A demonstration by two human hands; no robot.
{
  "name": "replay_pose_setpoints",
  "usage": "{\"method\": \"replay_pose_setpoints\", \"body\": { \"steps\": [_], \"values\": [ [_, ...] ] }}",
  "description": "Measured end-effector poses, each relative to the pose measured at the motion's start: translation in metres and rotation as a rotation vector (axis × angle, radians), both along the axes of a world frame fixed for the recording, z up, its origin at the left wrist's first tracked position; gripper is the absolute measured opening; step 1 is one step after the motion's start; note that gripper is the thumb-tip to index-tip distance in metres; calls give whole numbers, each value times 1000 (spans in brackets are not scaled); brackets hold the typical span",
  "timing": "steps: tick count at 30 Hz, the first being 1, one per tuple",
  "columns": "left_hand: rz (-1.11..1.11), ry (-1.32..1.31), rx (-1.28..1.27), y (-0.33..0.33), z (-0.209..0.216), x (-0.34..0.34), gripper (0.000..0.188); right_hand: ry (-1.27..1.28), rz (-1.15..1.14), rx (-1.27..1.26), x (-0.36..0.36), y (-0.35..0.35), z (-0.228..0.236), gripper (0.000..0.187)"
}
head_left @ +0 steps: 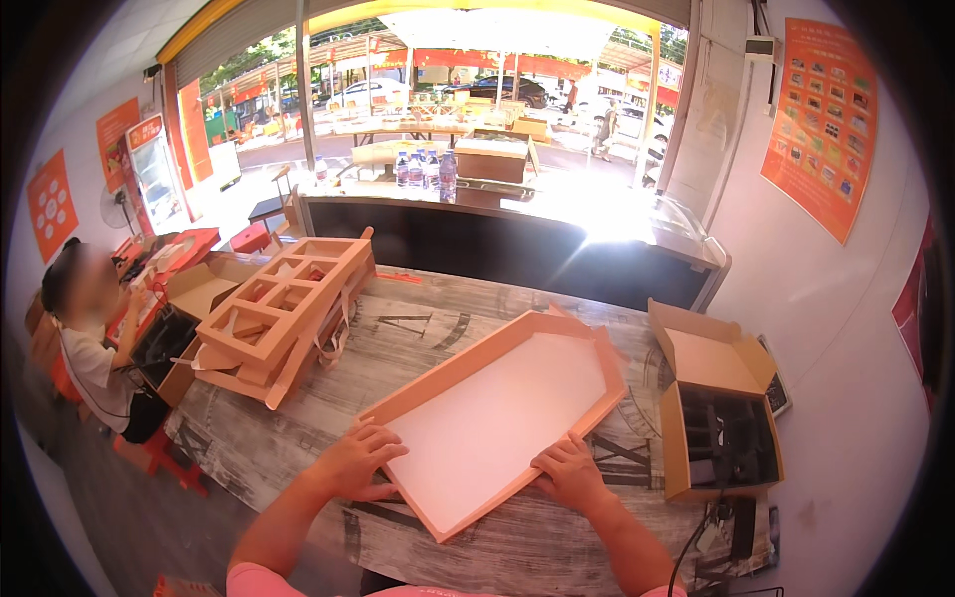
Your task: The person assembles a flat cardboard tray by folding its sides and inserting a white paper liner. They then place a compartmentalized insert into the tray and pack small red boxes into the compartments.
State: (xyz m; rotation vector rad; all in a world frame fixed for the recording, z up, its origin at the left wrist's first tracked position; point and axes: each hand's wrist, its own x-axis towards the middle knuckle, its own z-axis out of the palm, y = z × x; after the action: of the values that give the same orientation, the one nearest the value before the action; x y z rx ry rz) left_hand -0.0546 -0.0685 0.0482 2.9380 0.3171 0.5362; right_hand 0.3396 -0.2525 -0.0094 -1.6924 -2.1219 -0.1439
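While two bare hands grip it by its walls, a single cardboard tray lies on the bench, in front of the person. Its walls are plain brown and its floor is flat, smooth and whitish. The outline is long and angular, with folded flaps jutting out at the far right end. Its long axis runs diagonally, from the near left toward the far right, so one corner points back at the person.

The left hand has its fingers over the rim of the short near-left wall, its thumb spread apart beneath them; the right hand is narrower, its fingers hooked over the near long wall.

One stack of folded cardboard leans to the left, topped by a grid of several square-cornered openings. Two lidded boxes stand open: a right box with dark contents, and a left box near one seated person. The bench top is greyish, streaked like weathered wood, with dark clock-like markings. At least four clear plastic bottles are grouped on a dark-fronted second bench beyond.
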Motion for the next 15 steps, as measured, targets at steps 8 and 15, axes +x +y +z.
{"method": "replay_pose_setpoints", "body": {
  "steps": [8, 15],
  "values": [
    [71, -98, -180, -65, -32, 51, 71, 130, -42, 24, -63, 14, -15, 29],
    [288, -149, -63, -31, -79, 53, 44, 189, 17, -98, -64, -8, 35, 43]
  ]
}}
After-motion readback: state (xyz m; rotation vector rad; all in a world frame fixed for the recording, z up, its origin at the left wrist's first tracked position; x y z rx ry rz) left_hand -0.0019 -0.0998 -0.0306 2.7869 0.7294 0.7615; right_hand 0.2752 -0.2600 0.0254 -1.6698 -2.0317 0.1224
